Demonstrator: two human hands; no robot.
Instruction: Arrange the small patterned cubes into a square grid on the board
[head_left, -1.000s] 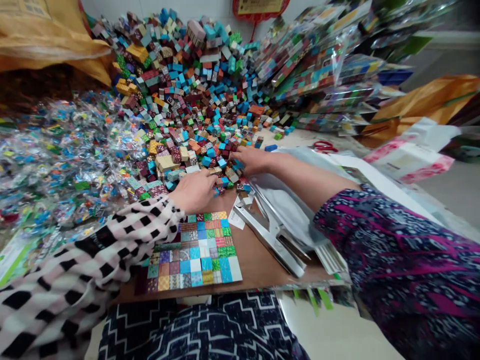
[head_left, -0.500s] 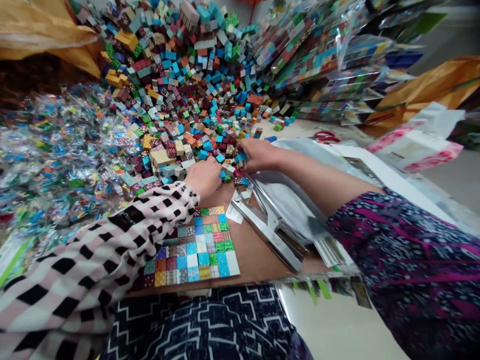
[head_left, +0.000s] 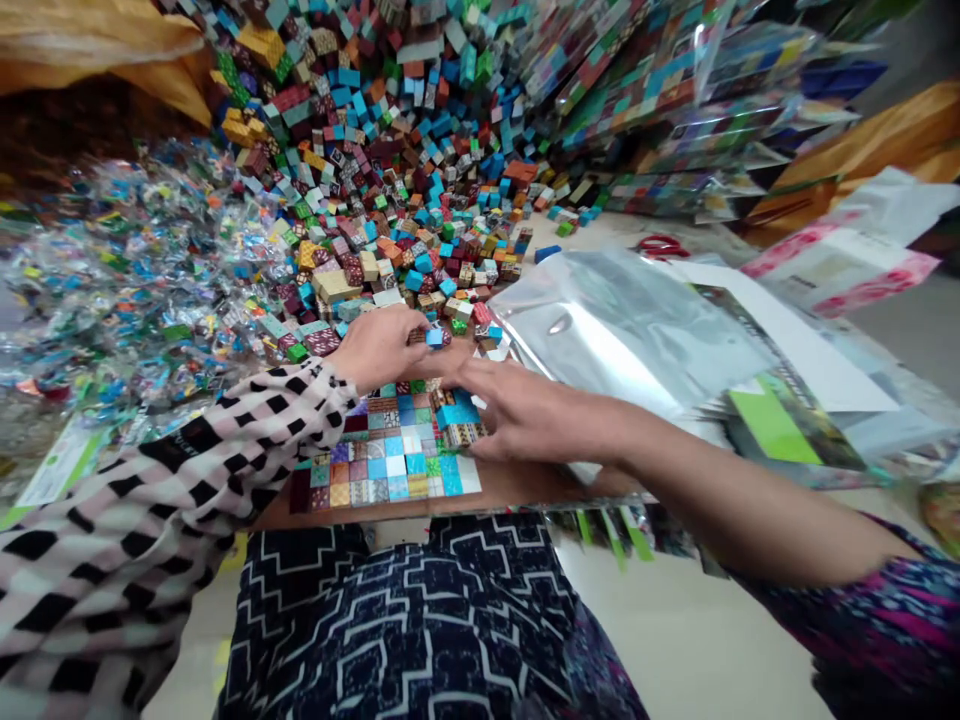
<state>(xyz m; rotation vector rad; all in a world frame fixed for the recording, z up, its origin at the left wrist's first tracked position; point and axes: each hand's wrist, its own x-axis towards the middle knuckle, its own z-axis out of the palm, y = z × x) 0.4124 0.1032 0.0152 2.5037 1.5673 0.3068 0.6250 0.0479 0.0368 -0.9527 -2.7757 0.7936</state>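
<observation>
Low over the brown board [head_left: 540, 480], my left hand [head_left: 382, 345] is closed in a pinch. A small blue-faced block [head_left: 433, 337] shows at its fingertips, partly covered. My right hand [head_left: 517, 405] curls its fingers and thumb around a few printed blocks [head_left: 459, 418], which stand a little above the mosaic. This flat mosaic of square printed blocks [head_left: 397, 465] lies near the board's front edge. My left hand hides its upper left part. Just beyond both hands, loose blocks [head_left: 390, 240] spread out from a large heap.
Small items in clear wrappers [head_left: 172, 270] are piled at left. A clear plastic bag [head_left: 607, 320] and printed sheets [head_left: 787, 400] lie at right. Red scissors [head_left: 661, 246] are farther back. Packed bags of blocks [head_left: 660, 120] are stacked at the back right.
My right hand has come back from the heap toward the mosaic, with blocks in its fingers. My left hand has moved slightly left and up. The stapler is now out of sight.
</observation>
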